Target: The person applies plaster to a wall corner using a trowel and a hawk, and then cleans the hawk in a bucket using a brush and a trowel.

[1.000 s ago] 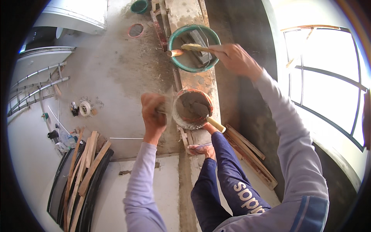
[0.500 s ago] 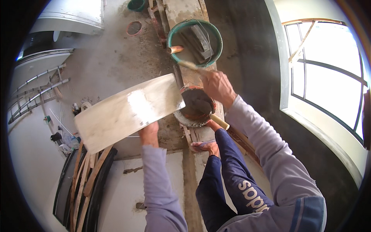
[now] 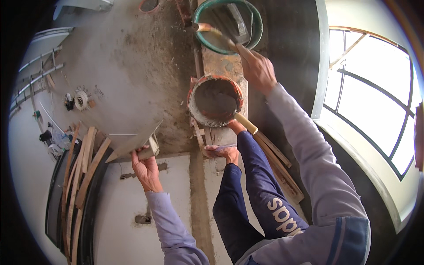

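Note:
My left hand (image 3: pixel 146 171) grips the handle of a flat steel plastering trowel (image 3: pixel 125 147), its blade seen at a slant. My right hand (image 3: pixel 259 70) holds a pale brush (image 3: pixel 223 39), blurred, over a green tub (image 3: pixel 255 20) that has a grey metal tool and murky water in it. A short wooden handle (image 3: pixel 204 27) rests at that tub's rim. Just below, a cement-caked bucket (image 3: pixel 216 95) holds grey mortar and a tool with a pale wooden handle (image 3: pixel 247 124). Both containers stand on a long plank (image 3: pixel 229 65).
My feet (image 3: pixel 226 152) are beside the bucket. Loose boards (image 3: pixel 90 170) lie lower left, more boards (image 3: pixel 278 172) along the right wall. A metal ladder (image 3: pixel 39 77) and a white coil (image 3: pixel 81 100) are far left. A bright barred window (image 3: pixel 371 110) is at right.
My left hand has lowered toward the left and tilted the trowel from face-up to a slant. My right hand has moved up toward the green tub with the brush. The view has shifted.

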Demonstrator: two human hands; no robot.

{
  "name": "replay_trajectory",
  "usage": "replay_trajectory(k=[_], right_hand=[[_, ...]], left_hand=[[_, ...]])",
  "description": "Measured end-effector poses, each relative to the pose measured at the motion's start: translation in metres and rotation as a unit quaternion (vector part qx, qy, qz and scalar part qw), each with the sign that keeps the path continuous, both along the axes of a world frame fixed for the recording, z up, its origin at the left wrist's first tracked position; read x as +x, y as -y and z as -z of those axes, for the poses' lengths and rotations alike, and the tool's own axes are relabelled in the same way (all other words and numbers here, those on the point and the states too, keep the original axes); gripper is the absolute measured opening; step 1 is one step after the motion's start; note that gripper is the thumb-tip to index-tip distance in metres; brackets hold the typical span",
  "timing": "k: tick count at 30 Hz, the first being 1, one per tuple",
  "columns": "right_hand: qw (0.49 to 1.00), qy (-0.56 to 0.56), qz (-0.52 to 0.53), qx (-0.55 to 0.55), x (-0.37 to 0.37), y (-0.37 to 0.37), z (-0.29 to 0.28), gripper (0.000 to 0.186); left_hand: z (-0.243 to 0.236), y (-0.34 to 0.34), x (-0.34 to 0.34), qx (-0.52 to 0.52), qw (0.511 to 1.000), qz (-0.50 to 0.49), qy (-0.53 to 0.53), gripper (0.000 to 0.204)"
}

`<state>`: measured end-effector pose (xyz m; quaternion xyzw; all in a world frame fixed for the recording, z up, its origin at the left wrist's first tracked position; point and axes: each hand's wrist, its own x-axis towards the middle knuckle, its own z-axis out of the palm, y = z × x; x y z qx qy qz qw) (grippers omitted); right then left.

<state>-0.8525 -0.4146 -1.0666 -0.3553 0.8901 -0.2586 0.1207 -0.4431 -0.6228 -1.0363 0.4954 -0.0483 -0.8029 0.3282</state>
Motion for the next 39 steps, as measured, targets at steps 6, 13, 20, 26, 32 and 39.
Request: replay_trajectory(k=[6,13,20,26,32,39], right_hand=[[0.982,0.074,0.008,0.173,0.049,-0.106,0.087,0.031],[0.99,0.009,0.014,0.143,0.062,-0.086,0.191,0.024],[0.892,0.266,-0.071,0.358,0.142,-0.128,0.079,0.032],[0.898,0.243,-0.081,0.358,0.152,-0.109,0.055,0.039],[0.872,0.171,-0.072,0.453,0.143,-0.13,-0.014,0.035],[0.911,0.072,-0.123,0.388,0.118,-0.098,-0.001,0.027]], left_hand=[[0.002,-0.066,0.062,0.098,0.991,-0.037,-0.077,0.024],[0.014,-0.131,0.121,0.175,0.982,-0.059,0.041,0.032],[0.006,-0.154,0.168,0.15,0.989,0.005,0.008,0.039],[0.002,-0.16,0.184,0.102,0.993,0.043,-0.031,0.046],[-0.038,-0.167,0.181,0.104,0.995,-0.006,0.0,0.048],[-0.064,-0.17,0.179,0.114,0.99,-0.063,0.058,0.047]])
